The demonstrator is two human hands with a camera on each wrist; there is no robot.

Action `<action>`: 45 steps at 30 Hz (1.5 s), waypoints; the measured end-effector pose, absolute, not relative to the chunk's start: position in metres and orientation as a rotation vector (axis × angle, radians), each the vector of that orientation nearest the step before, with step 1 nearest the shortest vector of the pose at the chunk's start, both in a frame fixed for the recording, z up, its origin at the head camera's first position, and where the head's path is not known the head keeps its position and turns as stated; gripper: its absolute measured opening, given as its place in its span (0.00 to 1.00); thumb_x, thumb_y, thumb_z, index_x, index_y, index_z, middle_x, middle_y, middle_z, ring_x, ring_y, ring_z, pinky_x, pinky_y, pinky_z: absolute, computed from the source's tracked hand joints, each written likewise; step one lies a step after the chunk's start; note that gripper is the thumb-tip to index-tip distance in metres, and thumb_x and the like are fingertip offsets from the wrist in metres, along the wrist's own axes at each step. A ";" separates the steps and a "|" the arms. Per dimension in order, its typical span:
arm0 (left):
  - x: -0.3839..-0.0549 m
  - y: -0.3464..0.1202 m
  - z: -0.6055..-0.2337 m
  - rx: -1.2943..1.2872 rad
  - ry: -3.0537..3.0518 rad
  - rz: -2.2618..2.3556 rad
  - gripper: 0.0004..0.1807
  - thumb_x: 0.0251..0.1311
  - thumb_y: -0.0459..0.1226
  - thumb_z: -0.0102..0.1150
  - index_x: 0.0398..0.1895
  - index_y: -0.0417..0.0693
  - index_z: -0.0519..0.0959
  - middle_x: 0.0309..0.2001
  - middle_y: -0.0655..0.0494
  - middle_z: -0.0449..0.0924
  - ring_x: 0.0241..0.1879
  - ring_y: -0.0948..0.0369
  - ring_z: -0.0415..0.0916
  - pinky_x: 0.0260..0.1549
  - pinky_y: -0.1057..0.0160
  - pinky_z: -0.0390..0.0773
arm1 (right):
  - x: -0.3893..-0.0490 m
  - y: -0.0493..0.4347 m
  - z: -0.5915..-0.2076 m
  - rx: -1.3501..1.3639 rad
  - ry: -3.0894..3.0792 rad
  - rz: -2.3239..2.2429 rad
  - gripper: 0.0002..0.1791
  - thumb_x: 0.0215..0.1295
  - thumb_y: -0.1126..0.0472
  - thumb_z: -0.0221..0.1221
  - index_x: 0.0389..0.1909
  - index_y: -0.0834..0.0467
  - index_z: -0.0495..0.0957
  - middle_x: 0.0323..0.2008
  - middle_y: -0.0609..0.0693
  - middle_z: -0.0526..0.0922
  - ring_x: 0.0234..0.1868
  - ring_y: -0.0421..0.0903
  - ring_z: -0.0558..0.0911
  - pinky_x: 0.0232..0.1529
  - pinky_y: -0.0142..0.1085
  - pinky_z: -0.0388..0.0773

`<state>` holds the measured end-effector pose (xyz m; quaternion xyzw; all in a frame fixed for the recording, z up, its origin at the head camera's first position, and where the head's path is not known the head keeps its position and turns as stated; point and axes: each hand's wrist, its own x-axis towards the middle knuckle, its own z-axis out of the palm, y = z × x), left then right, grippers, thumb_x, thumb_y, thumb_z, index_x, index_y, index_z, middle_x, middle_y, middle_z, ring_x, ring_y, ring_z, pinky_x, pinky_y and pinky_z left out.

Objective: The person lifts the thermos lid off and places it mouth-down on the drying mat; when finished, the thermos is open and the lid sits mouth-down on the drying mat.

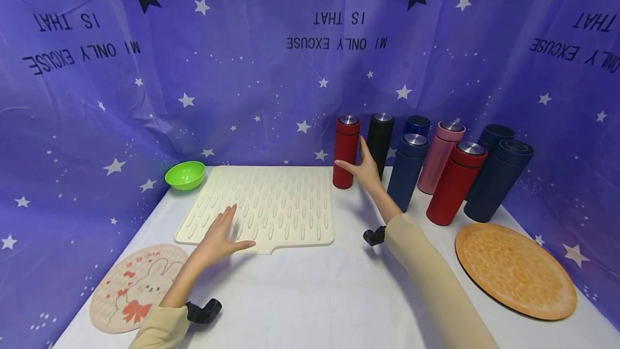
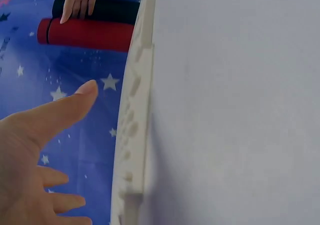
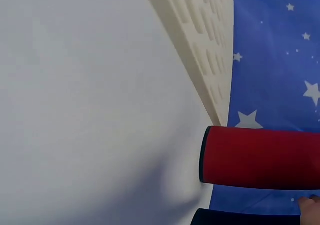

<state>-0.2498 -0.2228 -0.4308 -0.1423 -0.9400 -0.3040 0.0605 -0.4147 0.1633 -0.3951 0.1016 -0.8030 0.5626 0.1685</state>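
Observation:
A red vacuum flask [image 1: 346, 141] with a silver-topped lid stands just right of the cream ridged drying mat [image 1: 271, 203]. Beside this flask is my right hand [image 1: 367, 172], its thumb stretched across the front and the fingers extended along the right side. In the right wrist view, fingertips [image 3: 310, 210] show a small gap from the red flask [image 3: 260, 157]. A black flask [image 1: 380, 139] stands close behind that hand. Over the mat's front left part hovers my left hand [image 1: 218, 238], thumb and fingers spread, holding nothing.
Several more flasks stand at the right, including navy [image 1: 408, 171], pink [image 1: 441, 158] and another red one [image 1: 457, 185]. A round orange-brown mat [image 1: 515, 271] lies in front of them. At left are a green bowl [image 1: 185, 175] and a round rabbit-print mat [image 1: 138, 290].

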 end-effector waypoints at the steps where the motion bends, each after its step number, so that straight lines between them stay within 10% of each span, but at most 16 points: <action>1: -0.249 -0.226 -0.433 -0.432 -2.851 -0.937 0.60 0.48 0.52 0.72 0.71 0.26 0.47 0.70 0.25 0.45 0.69 0.30 0.40 0.66 0.34 0.43 | -0.418 0.163 -0.395 0.270 -2.269 1.615 0.59 0.52 0.49 0.72 0.77 0.46 0.41 0.75 0.48 0.48 0.74 0.43 0.51 0.71 0.39 0.54; 29: -0.246 -0.242 -0.453 -0.389 -2.901 -0.907 0.41 0.50 0.48 0.72 0.63 0.34 0.69 0.65 0.24 0.59 0.66 0.29 0.50 0.62 0.30 0.51 | -0.433 0.155 -0.394 0.126 -1.947 1.635 0.47 0.46 0.55 0.76 0.69 0.55 0.66 0.61 0.53 0.76 0.57 0.47 0.77 0.57 0.39 0.75; 45: -0.247 -0.245 -0.456 -0.386 -2.903 -0.884 0.40 0.51 0.49 0.70 0.63 0.34 0.70 0.65 0.24 0.58 0.66 0.28 0.49 0.62 0.30 0.50 | -0.358 0.149 -0.376 0.348 -1.827 1.565 0.43 0.47 0.63 0.75 0.67 0.56 0.68 0.61 0.53 0.76 0.60 0.48 0.76 0.60 0.41 0.72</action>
